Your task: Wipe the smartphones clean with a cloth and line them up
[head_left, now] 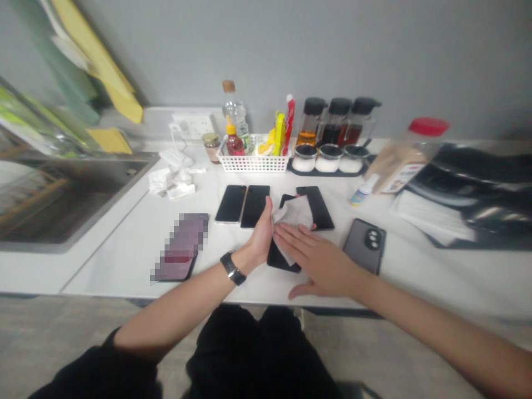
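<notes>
A black smartphone (281, 258) is held above the counter by my left hand (258, 239), which grips it along its left side with the thumb pointing up. Over its screen lies a crumpled white tissue (300, 211). My right hand (322, 260) presses that tissue down, fingers together and thumb apart. Behind my left hand two dark phones (231, 203) lie side by side, screens up. Another black phone (320, 209) rests behind the tissue. Right of my right hand, a grey phone (362, 244) lies with its cameras up. A phone with a blurred-out screen (183, 249) is at the left.
Used tissues (174, 180) lie near the sink (75, 221). Along the wall stand a white basket (253, 163) of bottles and packets, a seasoning rack (328, 170), and a red-lidded jar (403, 160). A small spray bottle (362, 191) and black pan-like items (469, 183) are on the right.
</notes>
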The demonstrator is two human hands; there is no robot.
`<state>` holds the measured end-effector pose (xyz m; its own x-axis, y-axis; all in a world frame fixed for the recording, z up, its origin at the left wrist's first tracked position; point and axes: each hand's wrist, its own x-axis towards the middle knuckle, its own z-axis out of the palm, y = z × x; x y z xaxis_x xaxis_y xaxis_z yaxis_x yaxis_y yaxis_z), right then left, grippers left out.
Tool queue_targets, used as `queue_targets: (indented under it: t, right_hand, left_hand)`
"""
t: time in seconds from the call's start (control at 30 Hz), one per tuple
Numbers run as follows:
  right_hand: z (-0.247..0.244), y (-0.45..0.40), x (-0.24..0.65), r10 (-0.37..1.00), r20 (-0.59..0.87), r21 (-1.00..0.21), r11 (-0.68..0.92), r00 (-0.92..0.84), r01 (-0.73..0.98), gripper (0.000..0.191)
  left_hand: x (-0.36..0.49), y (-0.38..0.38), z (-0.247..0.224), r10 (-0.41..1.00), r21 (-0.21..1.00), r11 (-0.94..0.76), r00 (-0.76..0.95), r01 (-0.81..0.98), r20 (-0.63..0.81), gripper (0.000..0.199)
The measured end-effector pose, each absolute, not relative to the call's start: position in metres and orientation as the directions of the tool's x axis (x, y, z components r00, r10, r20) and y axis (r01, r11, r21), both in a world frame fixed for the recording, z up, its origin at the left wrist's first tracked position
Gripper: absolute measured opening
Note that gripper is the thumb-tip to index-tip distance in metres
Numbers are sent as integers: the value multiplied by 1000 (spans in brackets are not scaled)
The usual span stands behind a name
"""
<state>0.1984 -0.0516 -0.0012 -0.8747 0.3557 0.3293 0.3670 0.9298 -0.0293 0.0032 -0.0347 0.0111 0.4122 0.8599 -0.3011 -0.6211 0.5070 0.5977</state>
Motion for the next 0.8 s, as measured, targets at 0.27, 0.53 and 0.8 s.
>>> queue_targets:
  t: [0.27,0.53,0.8]
  right_hand:
    - [4,-44,199,525,347,29,822,-777,568,121]
    - [-2,-65,188,413,293,-10,903,-862,429,129]
    - [1,-65,181,445,315,-41,889,-838,456,129]
  left_hand:
    - [6,-37,16,875,565,478,422,-672,-238,78]
    - [1,-36,13,856,534,517,422,-669,-299,97]
    - [-1,-35,10,890,547,457,355,-701,-287,90]
